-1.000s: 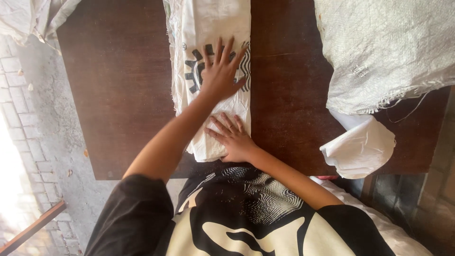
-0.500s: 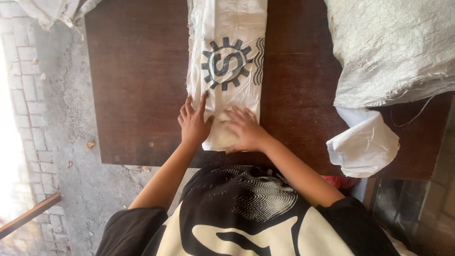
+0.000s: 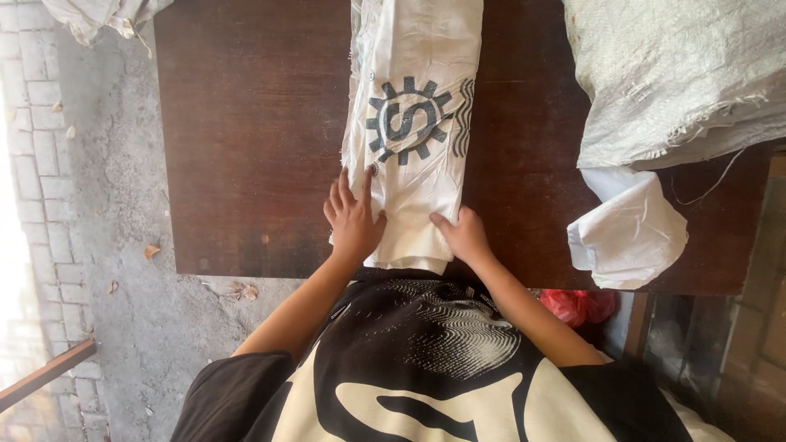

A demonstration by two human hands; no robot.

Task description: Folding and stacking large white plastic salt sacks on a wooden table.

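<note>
Obs: a folded white woven sack [image 3: 413, 139] with a dark gear-shaped print lies lengthwise on the dark brown table [image 3: 254, 147], its near end at the table's near edge. I see my left hand [image 3: 354, 223] flat on the sack's near left edge, fingers spread, palm down, not gripping. My right hand [image 3: 464, 237] presses the near right edge, thumb on the sack, fingers loosely bent, closed on nothing. To the right lies a pile of grey-white sacks [image 3: 671, 74]; nearer, a crumpled white bag [image 3: 630, 233]. Grey concrete floor [image 3: 106, 205] on the left.
</note>
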